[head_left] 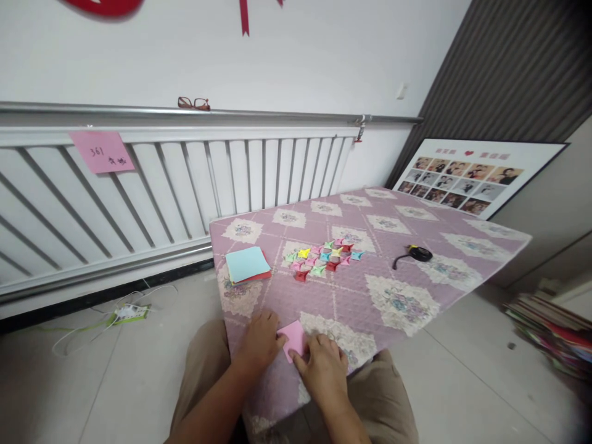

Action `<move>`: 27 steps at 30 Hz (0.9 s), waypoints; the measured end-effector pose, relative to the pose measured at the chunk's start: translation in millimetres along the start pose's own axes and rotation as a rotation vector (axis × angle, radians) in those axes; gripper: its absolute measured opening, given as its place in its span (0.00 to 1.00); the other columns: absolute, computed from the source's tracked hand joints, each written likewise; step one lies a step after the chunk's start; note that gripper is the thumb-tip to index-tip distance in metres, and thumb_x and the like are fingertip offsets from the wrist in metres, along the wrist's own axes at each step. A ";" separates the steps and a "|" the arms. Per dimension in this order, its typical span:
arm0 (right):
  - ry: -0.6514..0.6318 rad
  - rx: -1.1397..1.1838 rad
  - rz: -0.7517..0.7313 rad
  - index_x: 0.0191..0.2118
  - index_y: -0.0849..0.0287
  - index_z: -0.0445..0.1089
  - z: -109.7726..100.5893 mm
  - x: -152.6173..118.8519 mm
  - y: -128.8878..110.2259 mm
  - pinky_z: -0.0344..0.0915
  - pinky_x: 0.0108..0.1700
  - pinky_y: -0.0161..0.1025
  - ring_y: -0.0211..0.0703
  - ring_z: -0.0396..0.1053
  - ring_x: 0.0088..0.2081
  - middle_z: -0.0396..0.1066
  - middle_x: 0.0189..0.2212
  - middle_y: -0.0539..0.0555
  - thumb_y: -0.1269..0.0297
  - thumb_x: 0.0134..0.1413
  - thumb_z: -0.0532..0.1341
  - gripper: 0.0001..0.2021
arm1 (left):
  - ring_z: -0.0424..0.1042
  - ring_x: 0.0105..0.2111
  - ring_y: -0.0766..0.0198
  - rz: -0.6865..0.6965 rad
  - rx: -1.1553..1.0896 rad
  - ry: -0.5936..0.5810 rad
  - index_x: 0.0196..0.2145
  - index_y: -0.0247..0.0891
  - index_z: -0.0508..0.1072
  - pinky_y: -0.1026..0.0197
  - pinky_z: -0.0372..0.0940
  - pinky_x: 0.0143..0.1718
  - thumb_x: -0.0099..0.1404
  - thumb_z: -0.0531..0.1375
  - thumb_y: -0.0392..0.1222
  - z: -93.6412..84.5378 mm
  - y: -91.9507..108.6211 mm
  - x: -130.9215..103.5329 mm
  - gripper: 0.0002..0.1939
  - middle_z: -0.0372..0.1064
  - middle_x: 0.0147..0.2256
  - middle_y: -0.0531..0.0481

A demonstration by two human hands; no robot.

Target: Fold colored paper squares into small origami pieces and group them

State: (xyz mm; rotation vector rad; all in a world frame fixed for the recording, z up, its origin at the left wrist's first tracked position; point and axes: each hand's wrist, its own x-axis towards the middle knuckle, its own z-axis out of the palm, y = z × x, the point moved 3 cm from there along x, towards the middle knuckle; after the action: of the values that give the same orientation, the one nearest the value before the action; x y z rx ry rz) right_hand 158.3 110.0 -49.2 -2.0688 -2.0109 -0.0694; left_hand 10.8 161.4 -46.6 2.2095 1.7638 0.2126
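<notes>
A small folded piece of pink paper [293, 338] lies near the front edge of the cloth-covered table. My left hand [260, 338] holds its left edge, the thumb on the paper and the other fingers curled beside it. On the opposite side, my right hand [325, 365] grips the lower right edge with its thumb and bent fingers. Beyond my hands sits a group of small folded paper pieces [325, 255] in pink, green, yellow, blue and red. A stack of square paper sheets [247, 264], light blue on top, rests at the left table edge.
The purple patterned tablecloth [342, 296] covers the table. A coiled black cable [420, 253] lies at the right. Behind stands a white radiator [277, 166] with a pink note [102, 152]; glasses [194, 103] rest on the pipe above. A photo board [476, 176] leans at the far right.
</notes>
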 end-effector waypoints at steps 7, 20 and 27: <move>0.075 0.077 -0.002 0.43 0.54 0.68 4.9 -4.3 3.6 0.56 0.45 0.49 0.53 0.66 0.43 0.70 0.39 0.55 0.53 0.50 0.62 0.16 | 0.68 0.43 0.55 0.048 -0.004 -0.152 0.42 0.37 0.66 0.58 0.61 0.44 0.59 0.59 0.42 -12.3 4.7 13.0 0.14 0.68 0.43 0.45; 0.090 0.125 -0.008 0.51 0.55 0.67 22.6 -3.5 13.2 0.57 0.48 0.53 0.56 0.64 0.49 0.67 0.49 0.59 0.51 0.50 0.62 0.23 | 0.69 0.44 0.53 0.062 -0.005 -0.216 0.40 0.36 0.69 0.58 0.62 0.44 0.55 0.62 0.43 -12.5 5.2 22.3 0.15 0.69 0.42 0.44; 0.053 0.100 0.031 0.51 0.53 0.68 18.6 -3.1 9.9 0.56 0.50 0.51 0.54 0.63 0.50 0.67 0.50 0.57 0.51 0.50 0.62 0.22 | 0.67 0.43 0.57 0.069 -0.064 -0.163 0.42 0.37 0.66 0.61 0.60 0.43 0.58 0.57 0.39 -12.5 5.9 9.0 0.13 0.68 0.44 0.45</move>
State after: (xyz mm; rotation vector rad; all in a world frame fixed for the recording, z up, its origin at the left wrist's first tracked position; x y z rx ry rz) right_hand 165.3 110.8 -69.3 -2.0149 -1.9107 -0.0173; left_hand 14.5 170.8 -33.6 2.1772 1.5754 0.0991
